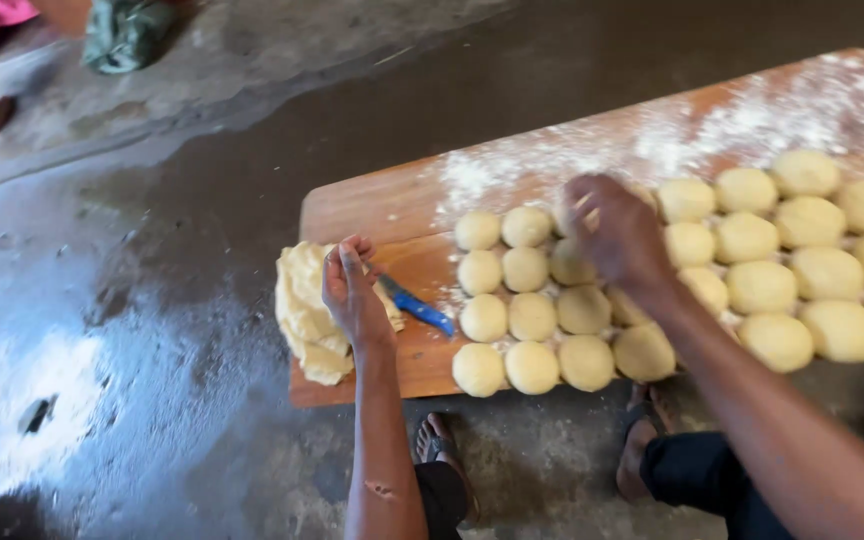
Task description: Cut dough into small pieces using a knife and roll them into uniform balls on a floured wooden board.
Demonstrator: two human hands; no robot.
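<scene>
The person works over a long wooden board that lies on a dark concrete floor. The left hand rests on a lump of pale dough at the left end of the board, where the lump hangs a little over the edge. The fingers of this hand are bent and press into the dough from above, so they hold onto it loosely and are not fully closed. Just beside this hand, toward the right, a knife with a blue handle lies flat on the wood.

The right hand is above the rows of dough balls, near the top left part of the group. Its fingers curl downward, half closed, and seem to cover one ball; whether they really grip it cannot be told, because the hand hides it. The balls sit close together in about four rows and many touch each other. White flour is spread on the far part of the board. The person's feet in sandals are near the front edge.
</scene>
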